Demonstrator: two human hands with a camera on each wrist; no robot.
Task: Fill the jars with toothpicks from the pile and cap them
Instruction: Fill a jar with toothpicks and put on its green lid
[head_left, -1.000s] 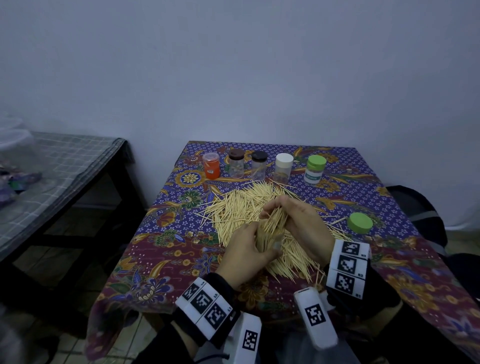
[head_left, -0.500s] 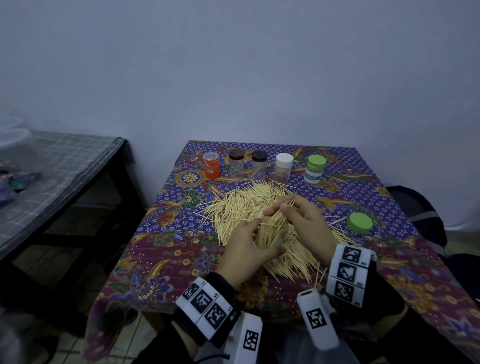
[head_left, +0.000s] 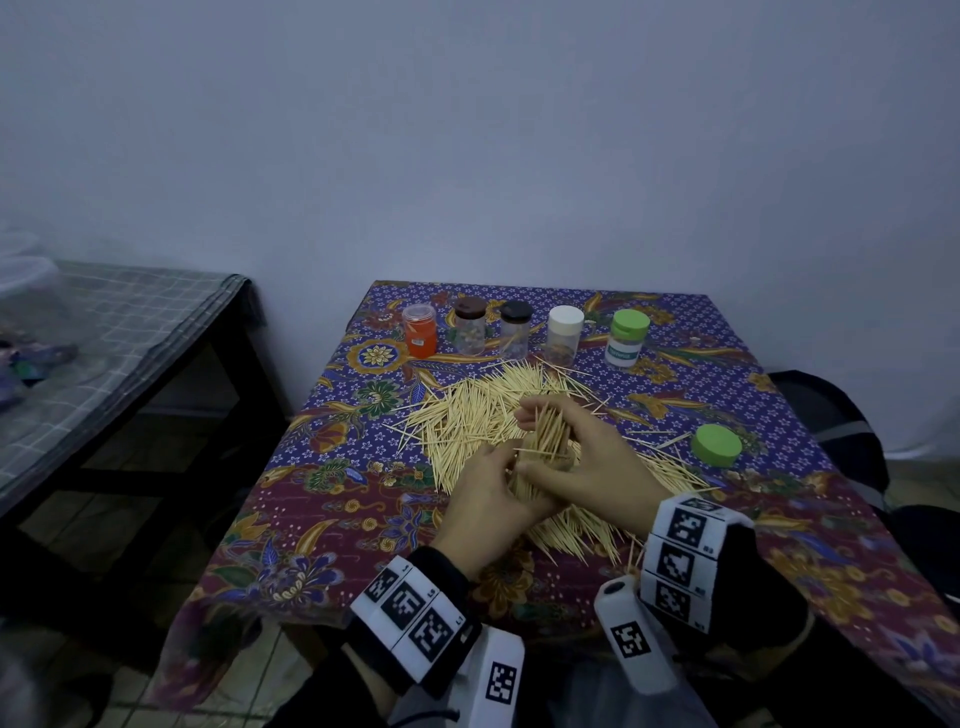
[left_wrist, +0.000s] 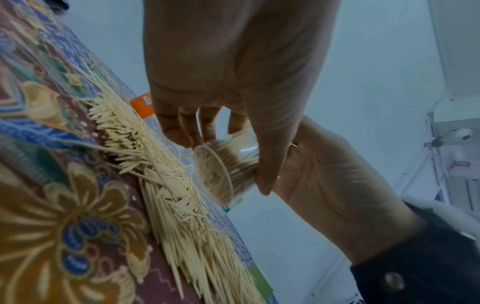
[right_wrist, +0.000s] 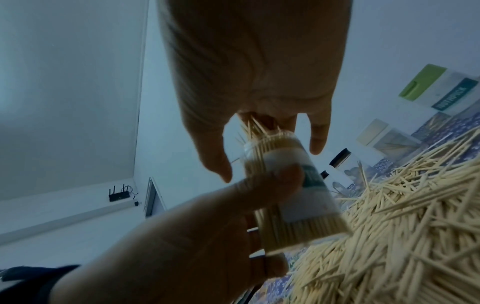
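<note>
A clear labelled jar (right_wrist: 293, 195) packed with toothpicks is tilted just above the toothpick pile (head_left: 467, 415) in the middle of the table. My left hand (head_left: 498, 478) grips its body, thumb on the label. My right hand (head_left: 571, 447) curls round a bundle of toothpicks (right_wrist: 255, 128) that sticks out of the jar's mouth. The left wrist view shows the jar's round base (left_wrist: 221, 176) held by my left hand (left_wrist: 233, 131). A loose green cap (head_left: 717, 445) lies to the right of the pile.
Several capped jars line the table's far edge: orange (head_left: 420, 330), brown-capped (head_left: 470, 325), black-capped (head_left: 516, 322), white-capped (head_left: 564, 335), green-capped (head_left: 627, 338). A side table with a checked cloth (head_left: 130, 332) stands to the left. A dark bag (head_left: 831, 415) sits beyond the right edge.
The right hand's fingers lifted from the jar's mouth and now wrap a bundle that stands higher out of it. The left hand keeps its hold on the jar.
</note>
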